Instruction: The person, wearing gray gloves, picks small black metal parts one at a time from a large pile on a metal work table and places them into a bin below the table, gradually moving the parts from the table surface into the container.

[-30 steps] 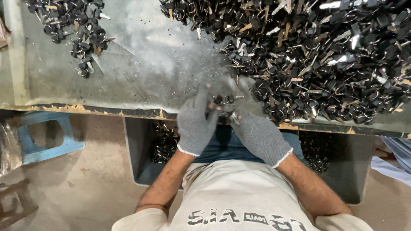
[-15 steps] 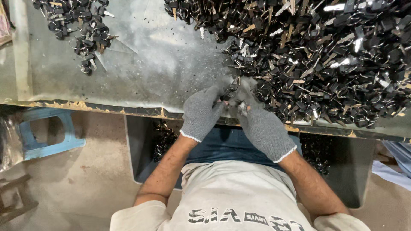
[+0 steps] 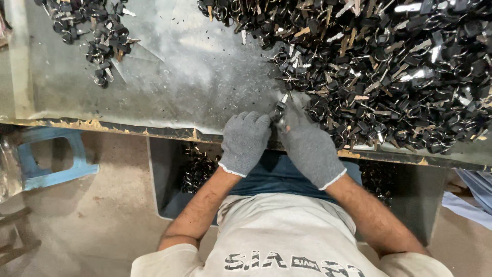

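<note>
Both of my hands wear grey knit gloves and meet at the front edge of a worn metal table [image 3: 184,82]. My left hand [image 3: 245,141] and my right hand [image 3: 307,146] pinch a small black-headed key on a ring [image 3: 280,109] between their fingertips. The key's silver blade sticks up above the fingers. A big heap of black-headed keys and rings [image 3: 389,66] lies just right of and beyond my hands, touching my right hand's knuckles.
A smaller pile of keys [image 3: 92,31] lies at the table's far left. Under the table edge a dark metal bin [image 3: 169,174] holds more keys [image 3: 197,169]. A blue plastic stool [image 3: 48,159] stands on the floor at left.
My hands have shifted slightly up and right toward the big heap, still working on the same key; the view moved a little with them.
</note>
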Demonstrator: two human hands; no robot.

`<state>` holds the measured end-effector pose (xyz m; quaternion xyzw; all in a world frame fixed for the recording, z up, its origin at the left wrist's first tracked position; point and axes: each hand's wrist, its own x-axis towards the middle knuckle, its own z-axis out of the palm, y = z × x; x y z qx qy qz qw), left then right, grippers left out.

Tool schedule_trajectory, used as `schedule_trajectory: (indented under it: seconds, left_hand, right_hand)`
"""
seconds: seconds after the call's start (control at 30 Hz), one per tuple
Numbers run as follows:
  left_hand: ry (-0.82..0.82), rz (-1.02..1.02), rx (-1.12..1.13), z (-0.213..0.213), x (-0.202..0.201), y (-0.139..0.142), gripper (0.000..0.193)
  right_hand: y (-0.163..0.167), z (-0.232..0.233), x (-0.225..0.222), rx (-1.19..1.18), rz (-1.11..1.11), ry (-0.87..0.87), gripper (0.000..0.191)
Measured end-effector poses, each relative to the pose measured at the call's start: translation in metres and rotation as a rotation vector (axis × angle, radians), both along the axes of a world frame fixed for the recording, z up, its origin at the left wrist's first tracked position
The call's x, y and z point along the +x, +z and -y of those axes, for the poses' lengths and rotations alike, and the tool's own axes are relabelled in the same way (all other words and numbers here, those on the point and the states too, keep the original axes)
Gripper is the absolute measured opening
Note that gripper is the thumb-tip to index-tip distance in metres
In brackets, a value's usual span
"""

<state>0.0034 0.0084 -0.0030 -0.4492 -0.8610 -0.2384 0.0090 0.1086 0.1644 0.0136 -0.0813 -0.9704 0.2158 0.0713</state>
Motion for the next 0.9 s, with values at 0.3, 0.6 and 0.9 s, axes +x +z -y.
schedule_trajectory:
  seconds: [0.3,0.6,0.9]
  left_hand:
    - [-0.088,0.061,0.158,0.007,0.006,0.001,0.023]
    - [0.389,-0.244,0.358,0.000,-0.028,0.034,0.024]
    - [0.060,0.188,0.256,-0.048,-0.021,0.020,0.036]
  right_hand:
    - [0.002,0.014,0.015,0.076,0.342,-0.052,0.028]
    - [0.011,0.001,0.008,-0.144,0.384,0.059,0.029]
    - [0.019,0.000,0.017,-0.089,0.388,0.091,0.036]
